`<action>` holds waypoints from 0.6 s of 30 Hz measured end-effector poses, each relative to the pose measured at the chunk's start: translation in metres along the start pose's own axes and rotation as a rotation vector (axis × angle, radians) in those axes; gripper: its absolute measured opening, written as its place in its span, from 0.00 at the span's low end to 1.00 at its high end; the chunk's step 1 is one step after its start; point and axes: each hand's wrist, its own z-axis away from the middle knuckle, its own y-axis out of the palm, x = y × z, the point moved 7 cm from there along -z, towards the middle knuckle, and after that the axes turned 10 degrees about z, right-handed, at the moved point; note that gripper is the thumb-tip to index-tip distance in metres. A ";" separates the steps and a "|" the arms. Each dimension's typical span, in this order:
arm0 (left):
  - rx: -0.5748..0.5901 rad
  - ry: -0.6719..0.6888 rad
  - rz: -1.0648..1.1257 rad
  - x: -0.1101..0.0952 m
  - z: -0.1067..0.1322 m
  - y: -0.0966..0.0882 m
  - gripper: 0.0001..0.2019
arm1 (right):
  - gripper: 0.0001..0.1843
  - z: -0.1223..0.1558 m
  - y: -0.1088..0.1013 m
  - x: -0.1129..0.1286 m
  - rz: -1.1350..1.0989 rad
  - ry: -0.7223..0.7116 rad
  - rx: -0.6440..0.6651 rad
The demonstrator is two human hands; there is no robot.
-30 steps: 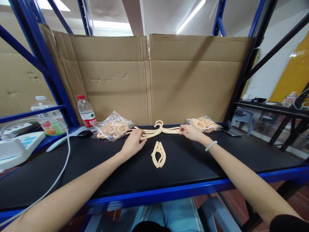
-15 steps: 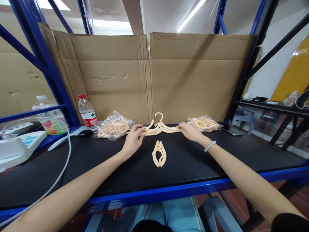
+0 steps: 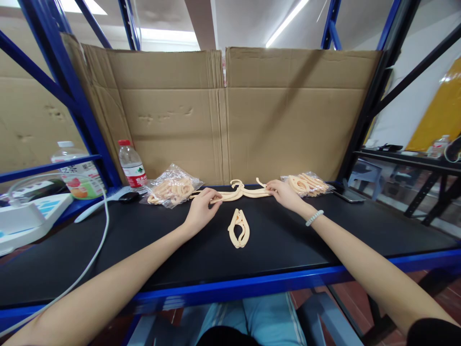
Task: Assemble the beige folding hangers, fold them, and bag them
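Cream plastic clothes hanger, arms spread wide (image 3: pixel 239 193), has tipped: hook stood up half a second ago, now sits low. Location: back half of the black flat tabletop (image 3: pixel 288 250), between the hands. Left hand (image 3: pixel 202 210): thumb and fingers nearly together, pinching the left arm. Right hand (image 3: pixel 287 196): same near-closed pinch, on the right arm. Could be more than one hanger stacked; overlapping arms hard to separate from here. Folded cream plastic hanger, pointed oval (image 3: pixel 246 233), lies nearer the person, untouched. Clear plastic bags of cream hanger parts behind each hand: left bag (image 3: pixel 172 187), right bag (image 3: pixel 308 184).
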 end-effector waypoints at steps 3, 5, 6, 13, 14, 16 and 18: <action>-0.006 -0.018 0.034 0.002 0.001 0.000 0.04 | 0.10 -0.001 -0.007 -0.001 -0.006 0.051 -0.062; -0.016 -0.019 0.045 0.002 0.001 0.000 0.04 | 0.10 -0.001 -0.010 -0.001 -0.024 0.087 -0.087; -0.018 -0.022 0.047 0.002 0.001 0.000 0.04 | 0.10 0.000 -0.010 -0.002 -0.040 0.105 -0.087; -0.038 -0.084 0.128 0.008 0.001 -0.001 0.05 | 0.10 -0.001 -0.007 -0.007 -0.317 0.190 -0.093; -0.052 -0.113 0.178 0.011 0.000 -0.001 0.06 | 0.10 -0.001 -0.005 -0.009 -0.382 0.207 -0.096; -0.076 -0.201 0.312 0.018 0.000 -0.001 0.10 | 0.10 -0.001 -0.002 -0.014 -0.529 0.265 -0.097; -0.095 -0.299 0.463 0.025 0.000 0.000 0.13 | 0.11 0.002 0.004 -0.021 -0.702 0.353 -0.074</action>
